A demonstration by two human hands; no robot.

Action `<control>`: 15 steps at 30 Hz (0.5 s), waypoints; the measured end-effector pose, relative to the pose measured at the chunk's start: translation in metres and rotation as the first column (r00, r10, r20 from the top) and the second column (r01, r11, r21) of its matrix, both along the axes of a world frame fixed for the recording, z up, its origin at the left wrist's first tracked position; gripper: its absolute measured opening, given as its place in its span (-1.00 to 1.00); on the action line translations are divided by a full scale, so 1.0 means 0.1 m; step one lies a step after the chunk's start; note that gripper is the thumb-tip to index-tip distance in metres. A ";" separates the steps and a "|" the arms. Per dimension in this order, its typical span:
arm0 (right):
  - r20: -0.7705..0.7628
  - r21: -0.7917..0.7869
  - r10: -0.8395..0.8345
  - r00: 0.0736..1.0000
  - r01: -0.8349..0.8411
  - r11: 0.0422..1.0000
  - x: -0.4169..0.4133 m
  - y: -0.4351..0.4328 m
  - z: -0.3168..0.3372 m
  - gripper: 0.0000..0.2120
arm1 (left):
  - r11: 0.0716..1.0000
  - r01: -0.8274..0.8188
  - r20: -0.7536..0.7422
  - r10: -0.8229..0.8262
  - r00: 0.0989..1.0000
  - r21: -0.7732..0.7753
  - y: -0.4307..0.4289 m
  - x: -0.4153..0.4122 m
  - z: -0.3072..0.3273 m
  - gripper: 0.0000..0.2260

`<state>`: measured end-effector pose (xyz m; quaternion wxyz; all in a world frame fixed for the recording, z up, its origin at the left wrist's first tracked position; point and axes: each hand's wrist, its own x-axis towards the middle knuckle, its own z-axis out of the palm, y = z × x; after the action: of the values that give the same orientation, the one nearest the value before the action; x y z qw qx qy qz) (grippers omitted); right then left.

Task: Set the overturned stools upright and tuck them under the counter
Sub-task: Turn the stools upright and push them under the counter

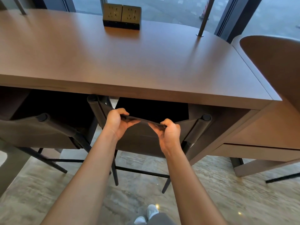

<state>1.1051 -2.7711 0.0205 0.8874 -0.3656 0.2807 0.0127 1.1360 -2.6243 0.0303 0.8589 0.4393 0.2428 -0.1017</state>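
A dark brown stool with thin black legs stands upright in front of me, its seat partly under the brown counter. My left hand and my right hand are both shut on the top edge of its fabric backrest, a short way apart. A second stool of the same kind stands upright to the left, also partly under the counter's front edge.
A block of gold power sockets sits at the counter's far side, near a thin metal post. A curved brown chair back rises at the right. My white shoes are on the stone floor below.
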 end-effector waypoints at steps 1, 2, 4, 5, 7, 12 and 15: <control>0.005 0.001 -0.003 1.000 0.003 1.000 0.00 0.01 -0.02 -0.78 | 1.000 -0.001 0.002 0.001 1.000 -0.004 0.02 -0.01 -0.01 -0.65; 0.013 0.002 -0.003 1.000 0.003 1.000 0.00 0.01 -0.05 -0.76 | 1.000 -0.001 0.005 0.001 1.000 -0.007 0.03 -0.02 -0.02 -0.64; 0.023 -0.004 -0.011 1.000 0.011 1.000 0.02 0.01 -0.13 -0.62 | 1.000 0.001 0.012 -0.001 1.000 -0.007 0.04 -0.04 -0.03 -0.64; 0.023 -0.015 -0.015 1.000 0.015 1.000 0.01 0.02 -0.16 -0.58 | 1.000 0.004 0.015 -0.004 1.000 -0.008 0.06 -0.06 -0.04 -0.65; 0.028 -0.032 -0.008 1.000 0.009 0.999 -0.04 0.07 -0.20 -0.57 | 1.000 0.013 0.017 -0.012 1.000 -0.014 0.10 -0.10 -0.06 -0.67; 0.077 -0.037 0.027 0.997 -0.025 0.999 -0.23 0.16 -0.36 -0.74 | 0.999 0.001 0.018 0.000 1.000 -0.041 0.19 -0.27 -0.20 -0.62; 0.097 -0.065 0.029 0.995 -0.023 0.998 -0.35 0.19 -0.43 -0.74 | 0.997 -0.008 0.036 0.010 0.999 -0.074 0.23 -0.41 -0.31 -0.66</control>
<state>1.0699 -2.7520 -0.0227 0.8876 -0.3977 0.2325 -0.0025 1.0949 -2.6013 -0.0004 0.8793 0.4078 0.2253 -0.0989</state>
